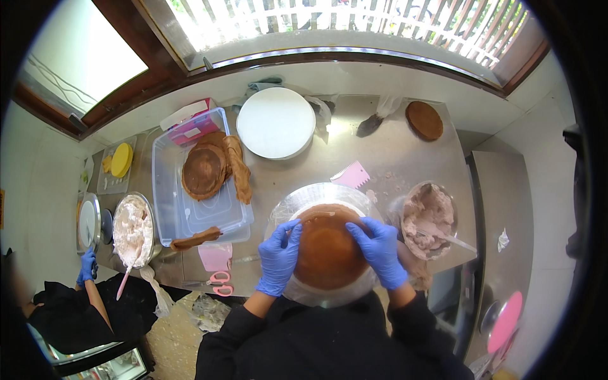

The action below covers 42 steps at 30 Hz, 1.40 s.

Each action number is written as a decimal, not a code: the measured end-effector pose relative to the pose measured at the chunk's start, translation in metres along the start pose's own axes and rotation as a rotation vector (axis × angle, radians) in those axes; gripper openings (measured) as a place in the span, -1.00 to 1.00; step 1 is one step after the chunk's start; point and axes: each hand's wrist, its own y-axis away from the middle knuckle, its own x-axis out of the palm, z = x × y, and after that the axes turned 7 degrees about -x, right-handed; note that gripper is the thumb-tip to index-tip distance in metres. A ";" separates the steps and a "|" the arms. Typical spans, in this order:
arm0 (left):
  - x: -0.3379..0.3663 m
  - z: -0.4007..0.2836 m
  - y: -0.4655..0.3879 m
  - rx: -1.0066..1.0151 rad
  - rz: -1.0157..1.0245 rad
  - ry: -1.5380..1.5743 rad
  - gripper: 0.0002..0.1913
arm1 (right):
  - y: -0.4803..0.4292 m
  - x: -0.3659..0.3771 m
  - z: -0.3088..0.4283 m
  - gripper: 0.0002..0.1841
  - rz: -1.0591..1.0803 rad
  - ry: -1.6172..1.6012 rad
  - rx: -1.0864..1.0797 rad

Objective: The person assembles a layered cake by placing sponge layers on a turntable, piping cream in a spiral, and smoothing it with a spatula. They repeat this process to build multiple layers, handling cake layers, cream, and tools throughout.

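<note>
A round brown cake layer [330, 251] lies on a white board on a metal turntable [311, 192] close in front of me. My left hand [280, 259], in a blue glove, touches the layer's upper left edge with thumb and fingertips. On the opposite side my right hand [380, 251], gloved too, has its fingertips at the upper right edge. Both hands seem to pinch something thin at the rim; the fingers hide how firmly. To the right is a bowl of pinkish-brown cream [430, 216] with a spatula in it. A pink toothed scraper [351, 175] lies beyond the turntable.
A clear plastic tub [164, 190] with brown cake layers [204, 171] stands left. Beyond are a white round board [276, 122] and another cake layer [424, 121]. Pink-handled scissors [222, 283] lie near the front edge. A co-worker's gloved hands [88, 266] are at far left, beside a cream bowl [133, 230].
</note>
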 end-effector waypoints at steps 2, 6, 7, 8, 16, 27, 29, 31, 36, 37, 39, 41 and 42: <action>0.002 0.001 -0.004 0.020 -0.027 -0.027 -0.87 | -0.005 0.003 -0.006 -0.75 -0.054 0.038 -0.081; 0.007 0.004 -0.007 0.033 -0.083 -0.052 -0.85 | -0.009 0.005 -0.017 -0.77 -0.070 0.175 -0.120; 0.008 0.005 -0.008 0.032 -0.091 -0.054 -0.85 | -0.009 0.006 -0.020 -0.77 -0.082 0.176 -0.117; 0.009 0.006 -0.008 0.023 -0.093 -0.061 -0.84 | -0.009 0.007 -0.023 -0.78 -0.102 0.183 -0.113; 0.006 0.011 -0.016 0.016 -0.144 -0.089 -0.81 | -0.014 0.008 -0.017 -0.62 -0.213 0.480 -0.206; -0.054 0.004 -0.019 0.153 -0.332 -0.174 -0.80 | 0.024 0.061 0.005 -0.25 0.608 0.797 -0.430; -0.063 0.005 -0.015 0.109 -0.311 -0.197 -0.80 | 0.020 0.058 0.007 -0.25 0.686 0.789 -0.369; -0.070 0.004 -0.010 0.159 -0.229 -0.233 -0.74 | 0.011 0.042 0.015 -0.26 0.514 0.735 -0.330; -0.040 -0.014 0.005 0.337 0.258 -0.532 -0.34 | -0.067 -0.038 0.010 -0.47 -0.170 0.483 -0.161; -0.027 -0.018 0.010 0.349 0.364 -0.649 -0.22 | -0.074 -0.053 0.007 -0.49 -0.188 0.514 -0.180; 0.000 -0.022 0.015 0.341 0.524 -0.658 -0.17 | -0.081 -0.077 0.002 -0.53 -0.241 0.512 -0.032; 0.011 -0.021 0.020 0.358 0.581 -0.657 -0.13 | -0.062 -0.091 0.003 -0.57 -0.240 0.494 -0.064; 0.015 -0.020 0.021 0.380 0.568 -0.653 -0.12 | -0.047 -0.097 0.004 -0.58 -0.246 0.453 -0.130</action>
